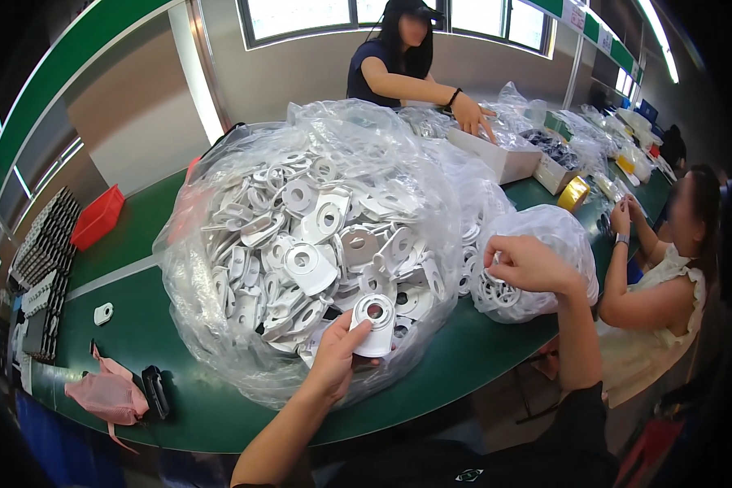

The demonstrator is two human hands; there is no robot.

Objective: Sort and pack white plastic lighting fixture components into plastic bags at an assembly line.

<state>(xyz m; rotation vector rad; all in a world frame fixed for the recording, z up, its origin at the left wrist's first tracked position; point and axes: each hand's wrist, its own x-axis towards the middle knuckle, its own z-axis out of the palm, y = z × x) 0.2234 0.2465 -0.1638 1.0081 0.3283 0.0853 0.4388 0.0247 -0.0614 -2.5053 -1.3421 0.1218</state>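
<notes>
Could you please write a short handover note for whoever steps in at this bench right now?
Left hand: holds one white plastic part with a round hole, over the open big bag of parts.
Right hand: fingers in the smaller bag of rings.
Done: one part picked out, a ring apparently being fetched.
Left: the big bag is full; a single part lies loose on the green table.

Bare forearms, bare hands, no rings or watch, dark garment at torso
</notes>
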